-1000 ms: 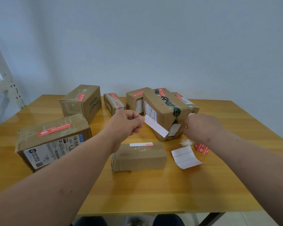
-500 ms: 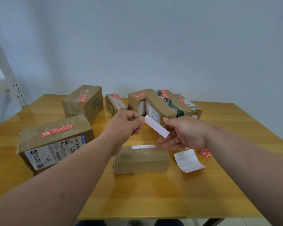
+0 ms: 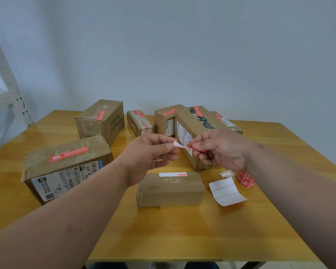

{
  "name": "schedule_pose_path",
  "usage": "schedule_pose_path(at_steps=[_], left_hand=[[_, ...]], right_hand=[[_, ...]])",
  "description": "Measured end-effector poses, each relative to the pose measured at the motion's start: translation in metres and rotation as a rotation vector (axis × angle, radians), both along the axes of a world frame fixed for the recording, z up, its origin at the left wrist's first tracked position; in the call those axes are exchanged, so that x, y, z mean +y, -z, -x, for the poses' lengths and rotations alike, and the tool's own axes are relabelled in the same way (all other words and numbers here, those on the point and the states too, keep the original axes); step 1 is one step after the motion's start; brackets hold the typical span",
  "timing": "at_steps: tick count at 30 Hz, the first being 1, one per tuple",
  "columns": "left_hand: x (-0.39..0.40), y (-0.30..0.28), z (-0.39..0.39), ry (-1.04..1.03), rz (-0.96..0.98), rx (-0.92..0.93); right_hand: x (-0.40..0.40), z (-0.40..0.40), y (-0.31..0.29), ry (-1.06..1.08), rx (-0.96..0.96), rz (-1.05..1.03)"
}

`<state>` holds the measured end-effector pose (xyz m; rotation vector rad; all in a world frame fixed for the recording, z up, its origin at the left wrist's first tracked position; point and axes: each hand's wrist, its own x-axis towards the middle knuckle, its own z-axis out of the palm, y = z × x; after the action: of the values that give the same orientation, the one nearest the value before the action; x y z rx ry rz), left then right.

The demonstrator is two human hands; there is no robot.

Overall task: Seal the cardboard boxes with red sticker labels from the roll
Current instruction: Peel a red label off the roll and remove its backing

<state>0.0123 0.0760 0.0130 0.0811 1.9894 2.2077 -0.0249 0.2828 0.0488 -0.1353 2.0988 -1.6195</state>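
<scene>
**Peeling a red label off its backing, above the near box**

Head view, the only one.

- Both hands are raised over the bench [image 3: 182,239], meeting in front of the boxes. The left hand [image 3: 149,154] pinches a small white backing strip [image 3: 177,144] between thumb and forefinger. The right hand [image 3: 221,150] pinches a red label [image 3: 191,148] at the strip's other end. Both grips are clenched on paper, neither released.
- The two pinches sit close together with the paper bent between them. Judged: this is a peel, each hand pulling its own layer so the label comes free.
- Held high and clear of the bench, likely so the sticky side touches nothing.
- The near box [image 3: 171,189] lies directly below the hands, long side toward the person. A white strip with a red end runs along its top; whether that is a seal I cannot tell. Probably the next target, being placed within easy reach.
- The label roll [image 3: 244,178] lies on the bench just right of that box, partly behind the right forearm, with a spent backing sheet [image 3: 226,192] beside it.
- The left box [image 3: 66,166] carries a long red label along its top. The far boxes [image 3: 103,117] are grouped at the back, each showing red on top: apparently done and pushed aside.
</scene>
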Motion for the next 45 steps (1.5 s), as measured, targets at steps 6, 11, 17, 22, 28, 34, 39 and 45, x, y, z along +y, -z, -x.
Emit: schedule_pose_path(at_steps=[6,11,17,22,28,34,39,45], left_hand=[[-0.003,0.001,0.004,-0.103,-0.143,-0.172],[0.007,0.0,0.003,0.012,0.16,-0.121],[0.006,-0.001,0.002,-0.026,0.277,-0.052],[0.009,-0.003,0.0,-0.059,0.321,-0.029],[0.01,-0.006,-0.002,-0.096,0.367,-0.015],[0.013,-0.012,0.003,-0.214,0.918,0.277],[0.015,-0.013,0.005,-0.244,0.87,0.282],[0.021,-0.013,-0.001,-0.024,0.671,0.227]], right_hand=[[-0.004,-0.004,-0.002,0.016,0.28,-0.165],[-0.013,-0.01,-0.003,-0.099,0.437,-0.328],[-0.008,-0.014,-0.002,-0.115,0.353,-0.322],[-0.004,-0.013,0.003,-0.043,0.322,-0.314],[-0.005,-0.013,0.0,-0.061,0.381,-0.357],[-0.017,-0.015,-0.002,-0.116,0.528,-0.522],[-0.019,-0.014,-0.01,-0.187,0.636,-0.645],[-0.028,-0.016,-0.013,-0.266,0.7,-0.687]])
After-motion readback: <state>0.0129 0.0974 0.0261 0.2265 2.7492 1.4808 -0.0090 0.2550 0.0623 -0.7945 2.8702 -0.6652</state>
